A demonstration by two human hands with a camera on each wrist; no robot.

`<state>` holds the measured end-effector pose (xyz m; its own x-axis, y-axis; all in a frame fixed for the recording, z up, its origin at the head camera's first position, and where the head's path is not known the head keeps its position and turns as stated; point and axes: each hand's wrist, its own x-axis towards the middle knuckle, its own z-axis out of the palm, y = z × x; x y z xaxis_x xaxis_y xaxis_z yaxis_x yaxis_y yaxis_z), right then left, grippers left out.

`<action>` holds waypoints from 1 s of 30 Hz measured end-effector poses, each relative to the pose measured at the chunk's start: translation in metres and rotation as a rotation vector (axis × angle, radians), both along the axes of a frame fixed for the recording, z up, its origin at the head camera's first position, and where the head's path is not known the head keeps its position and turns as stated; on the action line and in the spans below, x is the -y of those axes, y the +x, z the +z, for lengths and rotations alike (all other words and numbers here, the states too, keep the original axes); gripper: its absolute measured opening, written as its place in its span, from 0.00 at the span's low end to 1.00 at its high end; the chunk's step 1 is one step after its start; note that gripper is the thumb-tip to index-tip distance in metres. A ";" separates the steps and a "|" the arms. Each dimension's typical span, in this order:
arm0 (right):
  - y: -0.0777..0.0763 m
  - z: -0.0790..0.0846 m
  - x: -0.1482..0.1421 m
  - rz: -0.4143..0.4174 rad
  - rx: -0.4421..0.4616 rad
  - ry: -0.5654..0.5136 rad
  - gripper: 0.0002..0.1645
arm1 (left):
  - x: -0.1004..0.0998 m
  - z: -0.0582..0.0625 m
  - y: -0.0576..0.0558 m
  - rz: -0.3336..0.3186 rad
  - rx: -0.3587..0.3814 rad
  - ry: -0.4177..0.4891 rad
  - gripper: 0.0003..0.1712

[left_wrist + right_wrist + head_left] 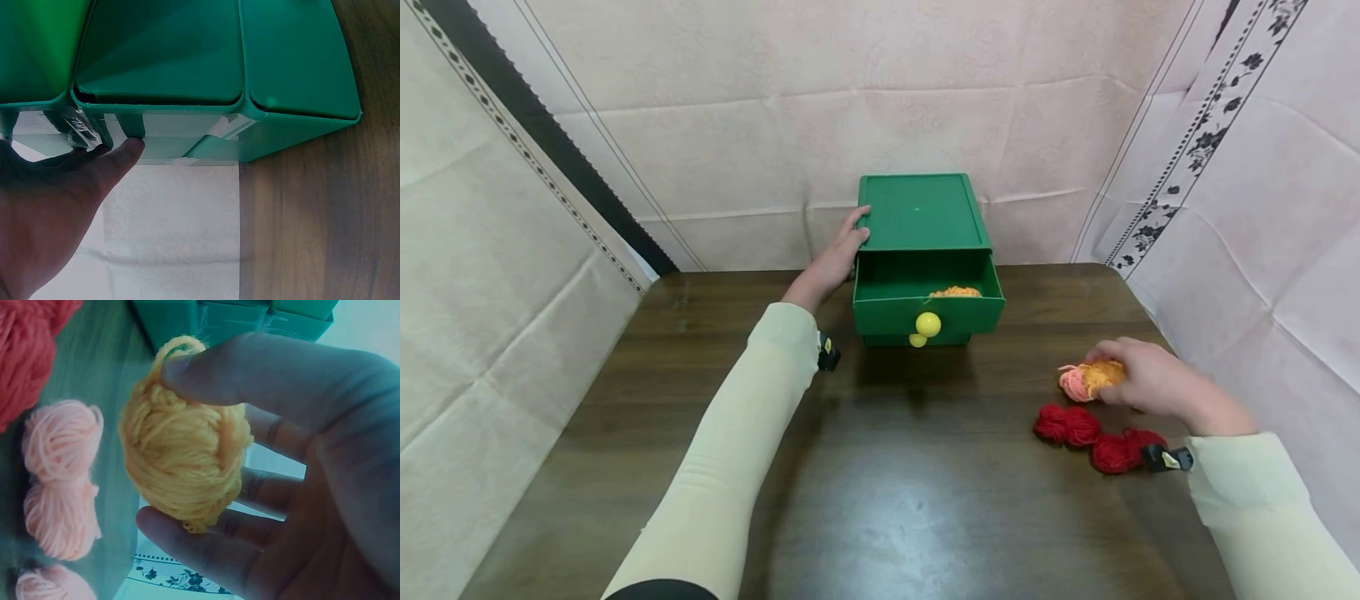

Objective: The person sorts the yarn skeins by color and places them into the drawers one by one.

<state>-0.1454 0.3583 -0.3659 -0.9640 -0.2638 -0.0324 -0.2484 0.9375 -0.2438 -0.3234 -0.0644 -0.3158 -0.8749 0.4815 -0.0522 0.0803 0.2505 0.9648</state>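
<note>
A small green drawer box (921, 212) stands near the table's far edge, its upper drawer (887, 317) pulled out with orange-yellow yarn (957, 292) inside. My left hand (835, 262) touches the box's left side. In the left wrist view its thumb (119, 162) lies against the taped green wall. To the right, my right hand (1157, 383) holds a yellow yarn ball (187, 444) between thumb and fingers. Pale pink yarn (1075, 385) shows beside it in the head view; the right wrist view has pink bundles (62, 444) lying on the table.
Red yarn bundles (1067, 425) lie on the brown table (880, 500) in front of the right hand, more red yarn (1116, 454) close to that wrist. Round yellow knobs (928, 324) stick out at the box's front. Pale cloth (925, 108) hangs behind the table.
</note>
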 end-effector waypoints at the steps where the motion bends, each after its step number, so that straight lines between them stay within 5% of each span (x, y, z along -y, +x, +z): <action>1: 0.000 0.001 0.001 -0.003 0.001 -0.001 0.22 | 0.000 0.000 0.000 0.001 0.000 0.000 0.30; 8: -0.002 0.010 0.008 -0.014 0.009 -0.027 0.23 | 0.000 0.001 0.000 -0.003 0.004 0.011 0.30; 25: -0.009 0.018 0.021 0.039 -0.148 -0.050 0.24 | 0.001 0.003 0.002 0.003 -0.002 -0.021 0.31; 30: -0.009 0.019 0.024 0.073 -0.260 -0.076 0.24 | -0.001 0.001 0.000 0.004 0.015 0.002 0.31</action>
